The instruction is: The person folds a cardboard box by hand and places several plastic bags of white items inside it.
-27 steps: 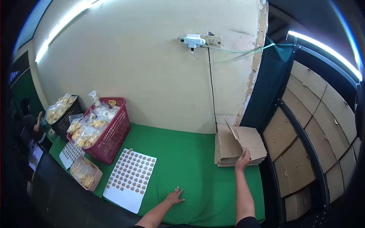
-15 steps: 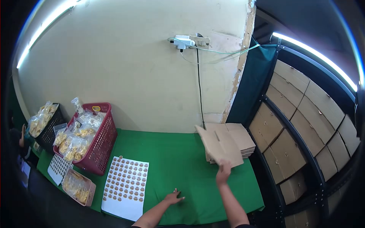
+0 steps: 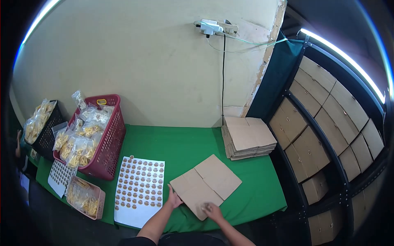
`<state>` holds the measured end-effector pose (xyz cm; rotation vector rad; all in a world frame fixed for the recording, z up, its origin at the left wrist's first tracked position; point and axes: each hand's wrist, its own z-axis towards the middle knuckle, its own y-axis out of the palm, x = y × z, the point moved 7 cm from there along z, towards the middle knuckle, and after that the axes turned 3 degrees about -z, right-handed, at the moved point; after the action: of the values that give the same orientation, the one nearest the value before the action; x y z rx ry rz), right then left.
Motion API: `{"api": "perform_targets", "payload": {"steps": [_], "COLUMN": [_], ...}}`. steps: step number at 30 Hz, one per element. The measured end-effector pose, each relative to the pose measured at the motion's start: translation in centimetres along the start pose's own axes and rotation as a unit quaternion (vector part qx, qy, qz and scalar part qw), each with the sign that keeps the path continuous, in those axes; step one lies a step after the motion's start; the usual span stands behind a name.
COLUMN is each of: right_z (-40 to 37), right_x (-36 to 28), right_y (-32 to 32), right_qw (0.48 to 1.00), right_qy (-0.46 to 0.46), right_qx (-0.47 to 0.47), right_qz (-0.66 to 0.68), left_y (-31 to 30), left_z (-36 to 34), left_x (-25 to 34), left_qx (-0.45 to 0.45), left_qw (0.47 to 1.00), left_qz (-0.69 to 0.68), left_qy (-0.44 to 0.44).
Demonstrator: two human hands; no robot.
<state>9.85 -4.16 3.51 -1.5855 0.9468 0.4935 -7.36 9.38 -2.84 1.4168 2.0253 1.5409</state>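
Cardboard (image 3: pixel 206 186) points far right lengthwise; left hand (image 3: pixel 174 199) gripping it, right hand (image 3: pixel 211 211): hold unclear.

Flattened carton (image 3: pixel 205 182) on table (image 3: pixel 256 192), left hand (image 3: pixel 175 198) at its left edge, right hand (image 3: pixel 211 211) at near corner; carton stack (image 3: pixel 249 134) behind, to right; sheet (image 3: pixel 137 217) to left; tray (image 3: pixel 101 201) farther left; basket (image 3: pixel 110 151) with bags (image 3: pixel 88 130) behind tray; second basket (image 3: pixel 50 128) left of it; shelf (image 3: pixel 345 192) with boxes (image 3: pixel 305 153) right of table; wall (image 3: pixel 164 69) behind
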Motion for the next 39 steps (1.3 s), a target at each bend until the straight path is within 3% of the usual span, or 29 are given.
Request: {"api": "perform_targets", "payload": {"steps": [1, 3, 5, 6, 7, 8, 10, 11, 13, 16, 22, 25, 27, 31, 35, 37, 38, 39], "right_z": [1.7, 5.3, 7.7, 9.0, 10.3, 10.2, 7.0, 6.3, 5.5, 5.2, 6.6, 7.1, 6.9, 5.2, 4.3, 3.8, 3.7, 3.3], "right_x": [-0.4, -0.4, -1.7, -2.3, -3.4, -6.4, -13.3, -15.1, -17.5, -19.2, -14.6, -12.4, -12.3, -13.3, -11.6, -11.5, -11.4, -11.7], "right_y": [-0.2, 0.4, 0.4, -0.2, -1.1, -3.0, -8.0, -9.8, -12.1, -11.7, -6.6, -5.2, -5.1, -5.2, -5.2, -6.1, -6.1, -6.1], "right_qw": [0.998, 0.989, 0.983, 0.968, 0.944, 0.943, 0.869, 0.869, 0.899, 0.902, 0.864, 0.888, 0.955, 0.951, 0.964, 0.967, 0.972, 0.975], "right_qy": [-0.025, -0.036, -0.031, -0.004, 0.022, 0.016, -0.006, -0.01, -0.028, -0.074, -0.019, -0.066, -0.047, -0.053, -0.05, -0.053, -0.047, -0.041], "right_qx": [0.048, 0.118, 0.144, 0.151, 0.154, 0.155, 0.134, 0.133, 0.136, 0.111, 0.101, 0.102, 0.108, 0.134, 0.155, 0.169, 0.133, 0.097], "right_qz": [0.031, 0.087, 0.11, 0.201, 0.291, 0.293, 0.476, 0.477, 0.416, 0.41, 0.493, 0.443, 0.271, 0.272, 0.21, 0.183, 0.189, 0.194], "left_y": [0.4, 0.2, 3.2, 5.6, 8.2, 10.0, 15.1, 16.6, 20.7, 19.8, 18.3, 17.5, 18.0, 18.3, 17.6, 17.2, 17.0, 16.5], "left_z": [0.3, 0.7, -0.4, -1.5, -3.1, -4.6, -7.9, -9.6, -13.1, -14.1, -16.2, -15.7, -15.8, -15.0, -14.7, -14.8, -14.9, -14.7], "left_x": [-0.6, -0.4, -0.2, 0.8, 1.9, 2.4, 3.0, 3.0, 3.0, 2.6, 2.0, 1.0, 0.7, -0.4, -0.5, -0.8, -0.8, -0.9], "left_qx": [-0.001, 0.138, 0.139, 0.143, 0.188, 0.186, 0.069, 0.069, -0.051, -0.051, -0.084, -0.109, -0.119, -0.15, -0.152, -0.163, -0.166, -0.162], "left_qw": [1.0, 0.97, 0.952, 0.929, 0.863, 0.86, 0.813, 0.811, 0.758, 0.726, 0.686, 0.7, 0.692, 0.665, 0.693, 0.664, 0.664, 0.7], "left_qz": [0.001, 0.158, 0.22, 0.281, 0.426, 0.428, 0.49, 0.491, 0.501, 0.534, 0.581, 0.613, 0.623, 0.654, 0.633, 0.663, 0.663, 0.638], "left_qy": [-0.002, 0.124, 0.16, 0.196, 0.197, 0.204, 0.308, 0.312, 0.415, 0.43, 0.429, 0.351, 0.345, 0.328, 0.31, 0.305, 0.304, 0.278]}}
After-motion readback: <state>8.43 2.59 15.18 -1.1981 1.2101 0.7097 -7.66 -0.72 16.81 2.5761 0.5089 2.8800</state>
